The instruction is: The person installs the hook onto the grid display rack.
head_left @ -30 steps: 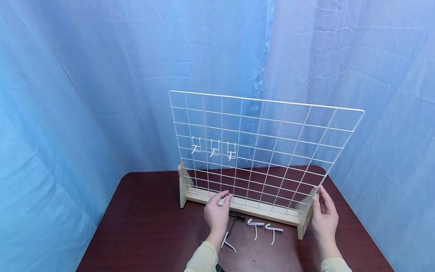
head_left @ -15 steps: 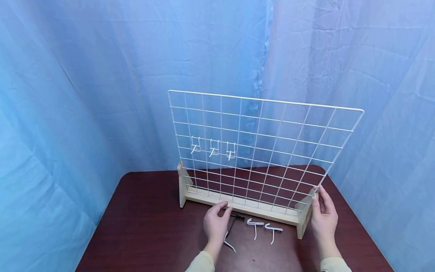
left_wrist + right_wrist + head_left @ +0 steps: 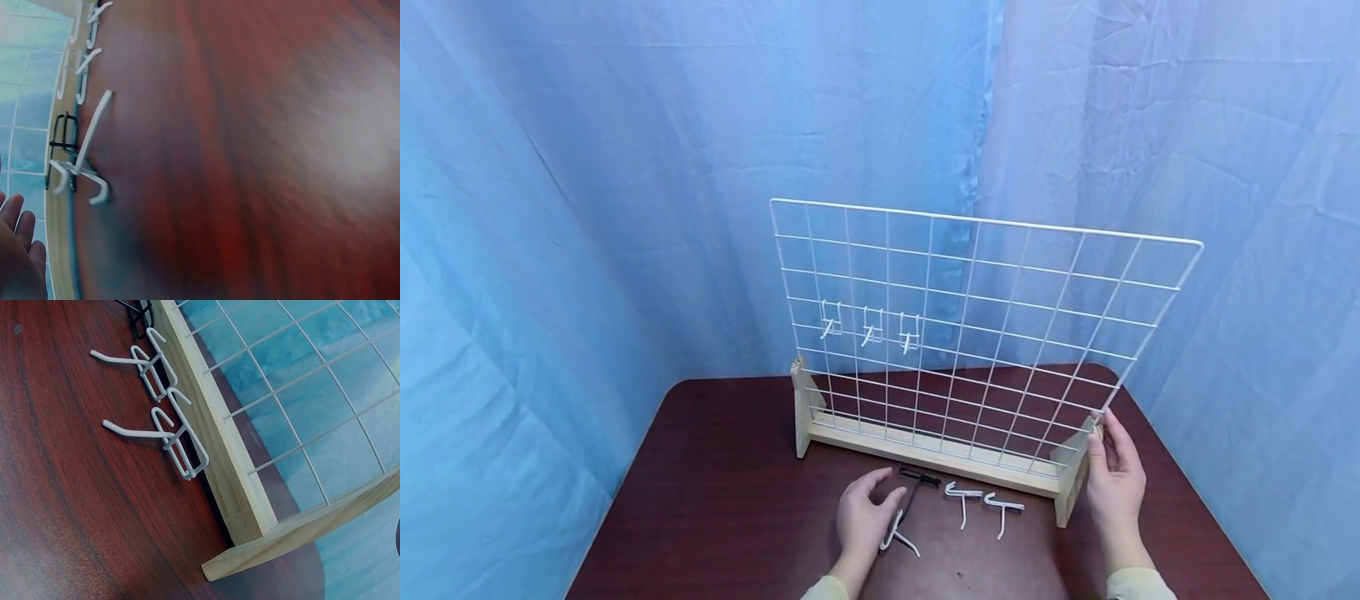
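Note:
My left hand (image 3: 862,517) hovers low over the table with thumb and fingers apart and nothing between them. Close beside its thumb lies a white wire hook (image 3: 908,543), and just beyond is a black hook (image 3: 921,477). In the left wrist view, that white hook (image 3: 95,128) overlaps the black one. My right hand (image 3: 1116,487) pinches the right edge of a white wire grid panel (image 3: 985,221) where it meets the wooden stand (image 3: 925,457). Three white hooks, including a middle hook (image 3: 872,335), hang on the panel's left half.
Two more white hooks, a left one (image 3: 964,493) and a right one (image 3: 1003,505), lie before the stand's base. The dark red table (image 3: 715,483) has rounded back corners. Blue curtains (image 3: 662,167) surround it behind and at both sides.
My left hand has come down and toward me from in front of the grid's lower edge, and its thumb and fingers have spread. The right hand stays at the panel's edge.

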Tool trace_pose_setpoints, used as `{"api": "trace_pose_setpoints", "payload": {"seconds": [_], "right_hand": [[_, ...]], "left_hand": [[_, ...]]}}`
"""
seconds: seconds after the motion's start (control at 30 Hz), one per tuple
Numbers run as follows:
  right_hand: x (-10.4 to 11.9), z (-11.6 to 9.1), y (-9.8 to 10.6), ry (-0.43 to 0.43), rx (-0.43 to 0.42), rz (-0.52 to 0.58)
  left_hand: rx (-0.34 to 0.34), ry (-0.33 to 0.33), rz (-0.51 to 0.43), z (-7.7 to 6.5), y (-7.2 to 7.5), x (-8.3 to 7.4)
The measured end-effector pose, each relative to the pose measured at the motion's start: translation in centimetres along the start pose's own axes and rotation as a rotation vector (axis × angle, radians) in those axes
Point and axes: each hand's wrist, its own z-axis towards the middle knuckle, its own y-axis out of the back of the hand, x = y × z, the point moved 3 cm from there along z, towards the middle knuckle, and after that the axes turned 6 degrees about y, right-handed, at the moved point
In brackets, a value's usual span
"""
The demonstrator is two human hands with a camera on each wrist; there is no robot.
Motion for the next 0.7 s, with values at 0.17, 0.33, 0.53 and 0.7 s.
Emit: {"api": "trace_pose_setpoints", "payload": {"seconds": [0.17,0.33,0.53,0.7], "right_hand": [[0.0,0.0,0.0,-0.004,-0.001,-0.017],[-0.1,0.1,0.0,-0.007,-0.004,-0.021],[0.0,0.0,0.0,-0.008,-0.007,-0.044],[0.1,0.0,0.0,0.001,0.0,-0.044]], "left_hand": [[0.05,-0.085,0.035,-0.7,0.2,1.1],[0.093,-0.163,0.03,-1.2,0.7,1.8],[0.123,-0.217,0.013,-1.6,1.2,2.6],[0.13,-0.246,0.03,-2.2,1.8,3.3]]}}
